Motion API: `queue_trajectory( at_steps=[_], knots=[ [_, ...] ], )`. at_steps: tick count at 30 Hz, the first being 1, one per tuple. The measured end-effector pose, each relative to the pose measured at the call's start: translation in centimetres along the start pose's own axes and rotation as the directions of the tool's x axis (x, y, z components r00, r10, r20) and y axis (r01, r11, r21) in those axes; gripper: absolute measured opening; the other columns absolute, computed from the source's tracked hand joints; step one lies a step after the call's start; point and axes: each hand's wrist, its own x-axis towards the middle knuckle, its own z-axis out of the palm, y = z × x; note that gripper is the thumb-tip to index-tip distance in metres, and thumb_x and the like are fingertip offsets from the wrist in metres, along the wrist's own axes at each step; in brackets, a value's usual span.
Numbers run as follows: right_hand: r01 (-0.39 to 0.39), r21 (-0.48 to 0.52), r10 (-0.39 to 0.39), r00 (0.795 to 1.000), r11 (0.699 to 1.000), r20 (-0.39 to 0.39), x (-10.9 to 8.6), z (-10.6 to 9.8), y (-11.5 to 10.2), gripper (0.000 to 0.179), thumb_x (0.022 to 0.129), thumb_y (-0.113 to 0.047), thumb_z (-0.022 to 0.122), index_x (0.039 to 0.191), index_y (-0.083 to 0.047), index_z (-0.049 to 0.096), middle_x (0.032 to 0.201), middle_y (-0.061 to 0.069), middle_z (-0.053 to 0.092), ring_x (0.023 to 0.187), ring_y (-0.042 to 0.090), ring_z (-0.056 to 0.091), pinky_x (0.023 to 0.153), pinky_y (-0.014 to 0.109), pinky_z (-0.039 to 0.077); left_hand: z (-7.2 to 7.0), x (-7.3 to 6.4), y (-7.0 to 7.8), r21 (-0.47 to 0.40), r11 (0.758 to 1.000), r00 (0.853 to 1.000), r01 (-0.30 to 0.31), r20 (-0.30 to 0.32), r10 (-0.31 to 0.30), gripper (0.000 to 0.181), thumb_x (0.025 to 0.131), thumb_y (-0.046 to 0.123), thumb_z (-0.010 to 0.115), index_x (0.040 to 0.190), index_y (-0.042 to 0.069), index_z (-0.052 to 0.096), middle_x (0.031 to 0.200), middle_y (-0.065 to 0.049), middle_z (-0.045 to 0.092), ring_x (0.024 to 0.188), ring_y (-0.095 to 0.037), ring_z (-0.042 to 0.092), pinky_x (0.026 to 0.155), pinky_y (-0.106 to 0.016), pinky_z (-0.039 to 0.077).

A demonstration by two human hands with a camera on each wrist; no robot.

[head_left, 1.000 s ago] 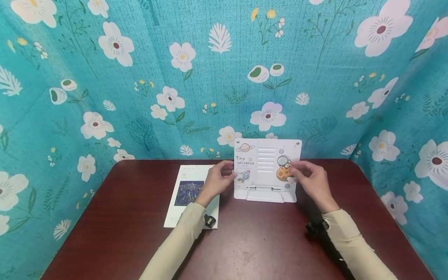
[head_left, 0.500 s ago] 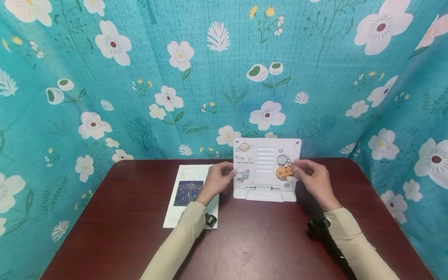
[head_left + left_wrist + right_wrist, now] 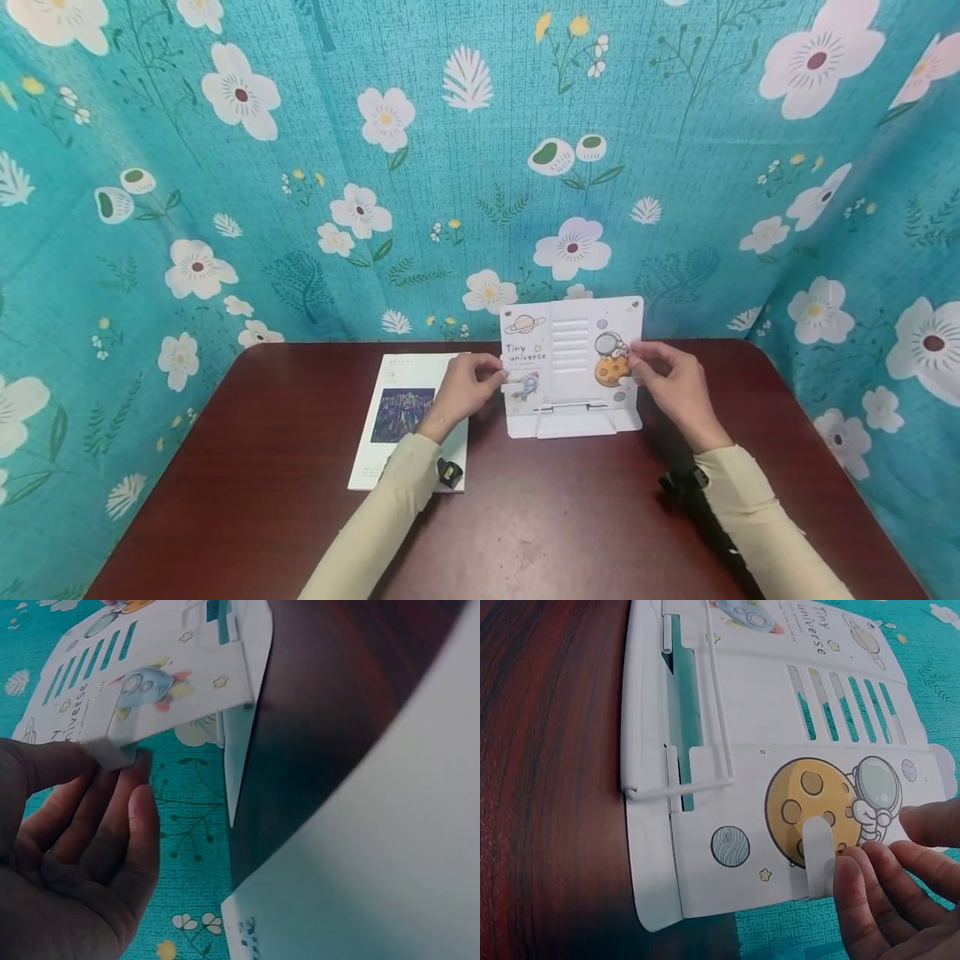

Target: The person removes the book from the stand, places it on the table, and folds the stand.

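A white book stand (image 3: 572,346) with space drawings and the words "Tiny universe" stands tilted back on the table. Its wire ledge (image 3: 576,422) spans the bottom front. On its left side, my left hand (image 3: 467,386) pinches the edge by a small white page clip (image 3: 513,387); the left wrist view shows the thumb in front and fingers curled behind. My right hand (image 3: 675,387) holds the opposite edge, fingertips (image 3: 849,877) right at the other page clip (image 3: 817,855), which lies over the orange moon drawing.
A white book (image 3: 408,417) with a dark purple cover picture lies left of the stand, partly under my left forearm. The dark red-brown table (image 3: 525,533) ends at a teal floral curtain (image 3: 450,167) behind the stand.
The stand has turned slightly, its lower edge shifting right and its left corner nearer to me. The left page clip now shows over the rocket drawing. Both hands stay at the sides.
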Motion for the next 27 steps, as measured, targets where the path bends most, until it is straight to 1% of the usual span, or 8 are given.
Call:
queue_trajectory(
  at_steps=[7, 10, 12, 14, 16, 18, 23, 27],
  knots=[
    [0.036, -0.061, -0.037, 0.999, 0.997, -0.014, 0.0, 0.3, -0.3, 0.035, 0.1, -0.014, 0.069, 0.132, -0.001, 0.068, 0.122, 0.023, 0.075, 0.108, 0.034, 0.072, 0.077, -0.003, 0.044, -0.5, -0.6, 0.7, 0.034, 0.999, 0.997, -0.04, 0.071, 0.038, 0.012, 0.096, 0.015, 0.073, 0.101, 0.007, 0.08, 0.1, -0.009, 0.081, 0.085, -0.015, 0.076, 0.079, -0.03, 0.061],
    [0.044, -0.072, -0.045, 0.999, 0.996, -0.012, -0.2, 0.6, -0.3, 0.034, 0.099, -0.012, 0.069, 0.131, -0.001, 0.069, 0.123, 0.022, 0.075, 0.11, 0.036, 0.073, 0.079, -0.003, 0.043, -0.7, -1.0, 1.1, 0.042, 0.999, 0.992, -0.033, 0.123, 0.028, 0.011, 0.096, 0.015, 0.073, 0.1, 0.008, 0.08, 0.1, -0.008, 0.081, 0.082, -0.012, 0.072, 0.078, -0.029, 0.059],
    [0.047, -0.079, -0.047, 0.999, 0.996, -0.006, -0.4, 0.8, -0.2, 0.034, 0.099, -0.012, 0.069, 0.132, -0.001, 0.069, 0.124, 0.022, 0.075, 0.11, 0.036, 0.073, 0.084, 0.005, 0.051, -0.7, -1.3, 1.4, 0.057, 0.997, 0.986, -0.05, 0.16, 0.04, 0.011, 0.096, 0.015, 0.073, 0.098, 0.008, 0.081, 0.1, -0.008, 0.081, 0.079, -0.01, 0.069, 0.075, -0.026, 0.056],
    [0.05, -0.08, -0.05, 0.999, 0.996, 0.003, -0.6, 0.9, -0.2, 0.034, 0.1, -0.012, 0.069, 0.132, -0.002, 0.068, 0.126, 0.022, 0.074, 0.112, 0.037, 0.073, 0.09, 0.021, 0.06, -0.7, -1.6, 1.7, 0.065, 0.995, 0.978, -0.073, 0.199, 0.059, 0.01, 0.096, 0.014, 0.073, 0.096, 0.008, 0.081, 0.1, -0.007, 0.081, 0.076, -0.008, 0.066, 0.071, -0.023, 0.054],
    [0.057, -0.075, -0.056, 0.998, 0.996, 0.009, -0.7, 0.9, -0.2, 0.035, 0.1, -0.012, 0.069, 0.133, -0.002, 0.068, 0.128, 0.022, 0.073, 0.115, 0.038, 0.072, 0.096, 0.037, 0.061, -0.6, -1.8, 2.1, 0.072, 0.992, 0.969, -0.106, 0.233, 0.087, 0.01, 0.095, 0.014, 0.073, 0.095, 0.008, 0.082, 0.099, -0.007, 0.081, 0.073, -0.007, 0.064, 0.068, -0.021, 0.051],
    [0.066, -0.073, -0.065, 0.998, 0.995, 0.013, -0.7, 1.0, -0.2, 0.036, 0.099, -0.012, 0.069, 0.133, -0.001, 0.068, 0.13, 0.022, 0.072, 0.116, 0.039, 0.072, 0.097, 0.041, 0.061, -0.6, -2.0, 2.5, 0.075, 0.988, 0.959, -0.132, 0.263, 0.109, 0.011, 0.095, 0.013, 0.073, 0.095, 0.008, 0.082, 0.098, -0.006, 0.082, 0.072, -0.006, 0.063, 0.067, -0.021, 0.05],
    [0.087, -0.062, -0.086, 0.996, 0.994, 0.022, -0.7, 1.3, -0.3, 0.037, 0.099, -0.012, 0.071, 0.134, -0.001, 0.067, 0.131, 0.022, 0.072, 0.119, 0.04, 0.071, 0.096, 0.037, 0.062, -0.5, -2.7, 3.6, 0.087, 0.977, 0.932, -0.195, 0.326, 0.158, 0.012, 0.095, 0.014, 0.073, 0.095, 0.007, 0.083, 0.094, -0.005, 0.082, 0.075, -0.005, 0.063, 0.068, -0.018, 0.048],
    [0.091, -0.048, -0.089, 0.995, 0.995, 0.041, -0.8, 1.4, -0.5, 0.039, 0.099, -0.01, 0.07, 0.136, -0.001, 0.065, 0.132, 0.024, 0.071, 0.122, 0.044, 0.069, 0.101, 0.056, 0.056, -0.1, -3.3, 4.5, 0.099, 0.965, 0.907, -0.241, 0.377, 0.188, 0.015, 0.097, 0.016, 0.072, 0.098, 0.007, 0.084, 0.095, -0.004, 0.082, 0.073, -0.004, 0.06, 0.065, -0.016, 0.044]
  ],
)
